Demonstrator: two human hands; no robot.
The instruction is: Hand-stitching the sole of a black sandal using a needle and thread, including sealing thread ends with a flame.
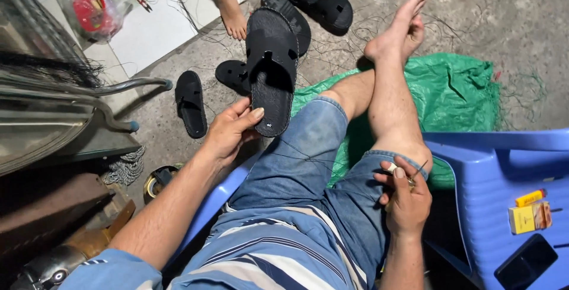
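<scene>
Fingers of left hand (228, 131) clamped on heel end of black sandal (271, 71), thumb on sole edge. Sandal held up over left knee, sole-up side facing cam, long axis near vertical in view, toe end pointing away twd floor, strap across upper half. Right hand (406, 198) by right knee, fingers pinched together on small metal tool (416, 173), kind unclear. More black sandals (191, 103) on concrete floor (510, 23) beyond. Green sheet (456, 88) under legs.

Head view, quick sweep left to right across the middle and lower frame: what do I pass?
Metal machine frame → left hand → black sandal it holds → right hand with small snips → blue plastic stool → yellow box.
</scene>
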